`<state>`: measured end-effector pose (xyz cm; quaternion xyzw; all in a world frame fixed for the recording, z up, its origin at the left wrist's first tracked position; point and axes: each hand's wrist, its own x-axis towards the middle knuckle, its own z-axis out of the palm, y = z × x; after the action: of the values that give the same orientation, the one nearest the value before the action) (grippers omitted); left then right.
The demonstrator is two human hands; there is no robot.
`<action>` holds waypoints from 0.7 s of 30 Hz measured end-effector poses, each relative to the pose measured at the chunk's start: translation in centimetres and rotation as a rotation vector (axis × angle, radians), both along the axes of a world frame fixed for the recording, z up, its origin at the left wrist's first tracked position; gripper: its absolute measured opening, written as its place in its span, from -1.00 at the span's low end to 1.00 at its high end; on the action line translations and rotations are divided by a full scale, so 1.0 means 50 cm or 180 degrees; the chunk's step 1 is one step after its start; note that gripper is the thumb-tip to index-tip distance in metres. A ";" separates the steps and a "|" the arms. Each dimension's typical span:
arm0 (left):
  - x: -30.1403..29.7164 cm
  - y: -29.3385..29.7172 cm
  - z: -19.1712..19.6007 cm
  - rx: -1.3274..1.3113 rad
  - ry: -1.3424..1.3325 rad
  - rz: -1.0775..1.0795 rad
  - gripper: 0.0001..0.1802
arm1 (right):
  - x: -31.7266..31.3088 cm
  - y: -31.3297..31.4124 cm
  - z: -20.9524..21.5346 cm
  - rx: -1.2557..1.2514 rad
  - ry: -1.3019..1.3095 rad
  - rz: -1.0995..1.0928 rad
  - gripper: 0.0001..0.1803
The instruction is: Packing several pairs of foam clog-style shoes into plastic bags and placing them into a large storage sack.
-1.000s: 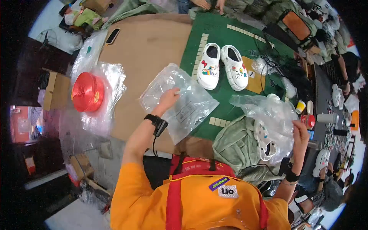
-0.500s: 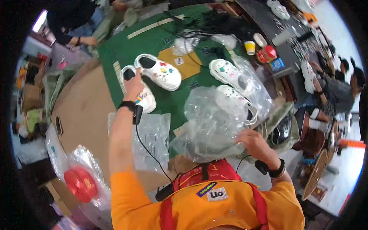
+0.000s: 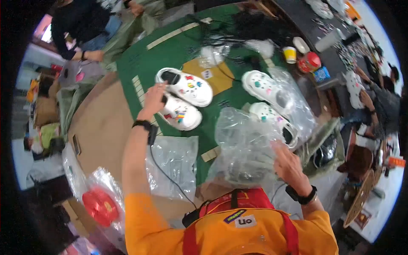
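Note:
My left hand (image 3: 154, 100) grips the heel end of a white clog (image 3: 182, 114) with coloured charms. Its toe points right and toward me. Just beyond lies its mate, another white clog (image 3: 189, 88) with charms, nearly touching it. On the right, my right hand (image 3: 288, 166) is closed at the edge of a crumpled clear plastic bag (image 3: 244, 146); its fingertips are slightly blurred. Against that bag rests a white clog (image 3: 268, 115) with green charms. Behind it a similar clog (image 3: 264, 87) lies partly over clear plastic.
A flat clear bag (image 3: 173, 165) lies near my left forearm on the green mat (image 3: 140, 63). Farther back are a brown envelope (image 3: 221, 85), dark cables, a yellow cup (image 3: 290, 55) and a red-lidded jar (image 3: 309, 62). A red package (image 3: 100, 206) sits at lower left. Other people work around.
My left hand has shifted the near clog right and toward its mate, turning its toe more to the right. My right hand has moved slightly lower by the bag. The whole view has shifted somewhat.

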<state>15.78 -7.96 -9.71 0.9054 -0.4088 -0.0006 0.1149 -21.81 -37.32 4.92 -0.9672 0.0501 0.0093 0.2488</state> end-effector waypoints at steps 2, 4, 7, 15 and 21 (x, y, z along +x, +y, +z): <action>0.007 -0.026 -0.016 0.0319 -0.0201 -0.0076 -0.25 | -0.003 -0.005 -0.003 -0.0061 0.0455 -0.0306 -0.45; 0.007 -0.039 -0.014 0.0612 -0.0553 -0.0118 -0.28 | 0.005 0.002 -0.006 -0.0041 0.0408 -0.0306 -0.43; 0.003 -0.058 -0.017 0.0395 -0.1008 -0.0490 -0.38 | 0.005 0.010 -0.016 -0.0131 0.0299 -0.0317 -0.39; -0.027 -0.002 -0.021 0.0848 -0.0823 -0.0407 -0.79 | 0.020 0.014 -0.045 0.1362 0.0555 -0.0187 -0.26; -0.095 -0.016 0.045 -0.0097 -0.0146 0.0136 -0.80 | 0.058 -0.006 0.002 0.1902 0.0179 -0.0598 -0.14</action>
<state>11.05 -8.74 -7.46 0.9118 -0.3918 0.0289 0.1192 -18.90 -37.61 5.04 -0.8418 0.1411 0.0275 0.5203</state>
